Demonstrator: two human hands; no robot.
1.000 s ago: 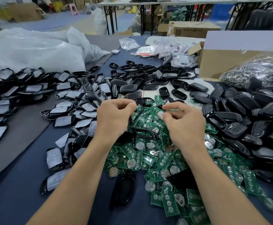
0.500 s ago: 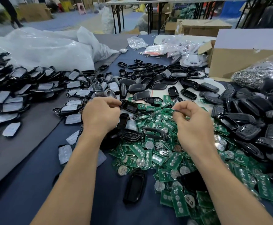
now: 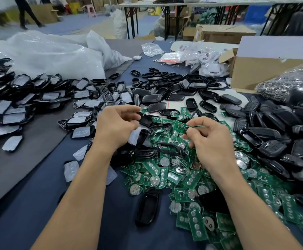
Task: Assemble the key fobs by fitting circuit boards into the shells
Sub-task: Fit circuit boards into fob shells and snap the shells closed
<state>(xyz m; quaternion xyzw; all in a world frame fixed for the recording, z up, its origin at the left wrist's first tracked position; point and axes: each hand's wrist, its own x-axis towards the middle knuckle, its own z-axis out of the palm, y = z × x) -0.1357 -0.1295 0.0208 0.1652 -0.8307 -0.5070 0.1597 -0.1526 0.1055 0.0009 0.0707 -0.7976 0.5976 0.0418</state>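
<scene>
The counter [image 3: 21, 222] fills the view under blue and grey cloth. A big white plastic bag [image 3: 53, 55] lies at 10 o'clock and a cardboard box [image 3: 266, 73] at 2 o'clock. Loose black shells [image 3: 282, 132] are piled at 3 o'clock, and more shells with pale liners [image 3: 21, 105] are spread out at 9 o'clock. A heap of green circuit boards [image 3: 183, 177] runs from the middle down toward 5 o'clock.

Both hands are raised above this heap. The left hand [image 3: 114, 127] has its fingers [image 3: 129, 110] curled and pinches one black shell [image 3: 146, 120] by its near end. The shell's long axis runs roughly from 10 to 4 o'clock, and its free end points toward the other hand. I cannot tell whether its hollow faces up.

The right hand [image 3: 212, 139] pinches a single circuit board [image 3: 180, 127] between thumb and fingertips, with its other fingers curled. The board sticks out toward 9 o'clock.

The board lies at about 3 o'clock from the shell, near it but not touching. The two are not yet aligned, because the board's length sits across the shell's axis. To seat the board, I judge that the right hand must close the gap and turn the board until its length lies along the shell.
</scene>
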